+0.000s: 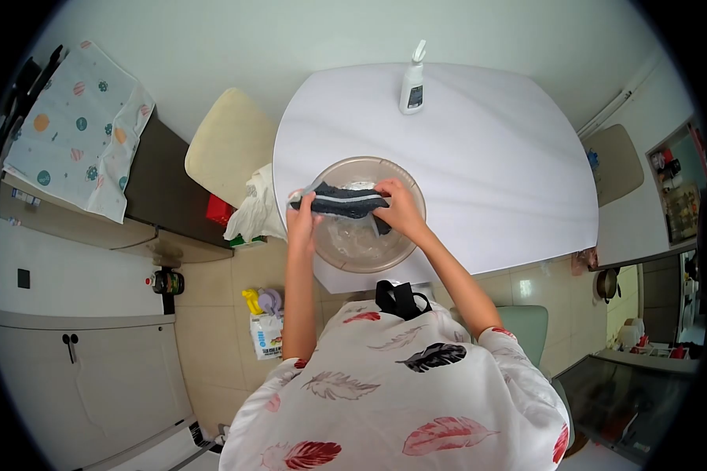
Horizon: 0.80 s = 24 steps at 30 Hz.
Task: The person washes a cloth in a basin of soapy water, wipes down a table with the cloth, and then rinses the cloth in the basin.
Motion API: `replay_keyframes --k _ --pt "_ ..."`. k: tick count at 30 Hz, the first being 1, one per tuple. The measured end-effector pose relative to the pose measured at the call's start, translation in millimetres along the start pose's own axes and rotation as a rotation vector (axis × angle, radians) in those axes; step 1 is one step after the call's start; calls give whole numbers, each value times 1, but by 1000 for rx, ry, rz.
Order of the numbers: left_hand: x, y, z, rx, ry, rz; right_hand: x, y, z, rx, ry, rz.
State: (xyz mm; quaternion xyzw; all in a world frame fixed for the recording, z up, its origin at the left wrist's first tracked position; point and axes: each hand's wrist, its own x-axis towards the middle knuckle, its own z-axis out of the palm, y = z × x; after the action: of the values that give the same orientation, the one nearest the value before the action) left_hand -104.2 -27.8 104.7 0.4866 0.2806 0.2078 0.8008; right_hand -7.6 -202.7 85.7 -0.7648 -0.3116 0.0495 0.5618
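A dark grey cloth [344,202] with a light stripe along it is stretched between my two hands, over a round basin [416,235]. My left hand [302,216] grips its left end, near the basin's left rim. The right end is pinched in my right hand [399,207], with a dark part hanging below the fingers. Inside the translucent basin, what looks like water shows under the cloth. The basin stands at the near edge of the white table [495,157].
A white spray bottle [412,88] stands at the table's far side. A cream chair [232,145] with a white cloth [257,206] is at the left, a green chair [524,330] at the near right. A white bag [266,336] lies on the floor.
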Motion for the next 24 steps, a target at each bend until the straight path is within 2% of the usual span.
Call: replay_keyframes --k 2,3,5,6,8,12,14,15,17,21,23,24 --pt "23 -45 -23 -97 -8 -227 1 -14 -1 -32 -24 57" --pt "17 -52 -20 -91 -60 -270 0 -15 1 -33 -25 55" --pt "44 -105 -49 -272 -337 -528 -2 -18 7 -70 17 -20" --pt "33 -96 -38 -273 -337 -528 -2 -21 10 -70 16 -20" --pt "-2 -69 1 -456 -211 -740 -4 -29 15 -25 -32 72" --pt "4 -92 5 -582 -366 -585 -13 -19 25 -68 -16 -44" --pt "12 -102 2 -634 -284 -567 -19 -13 28 134 -24 41" --pt "12 -103 2 -635 -283 -566 -22 -7 30 133 -25 41" --pt "14 -103 2 -501 -140 -552 -28 9 32 260 23 202" --pt "20 -117 -9 -529 -175 -561 -39 19 22 203 -30 232" --pt "29 -133 -19 -654 -289 -560 -41 18 17 170 -207 299" --pt "31 -135 -20 -674 -274 -548 -42 20 19 122 -199 241"
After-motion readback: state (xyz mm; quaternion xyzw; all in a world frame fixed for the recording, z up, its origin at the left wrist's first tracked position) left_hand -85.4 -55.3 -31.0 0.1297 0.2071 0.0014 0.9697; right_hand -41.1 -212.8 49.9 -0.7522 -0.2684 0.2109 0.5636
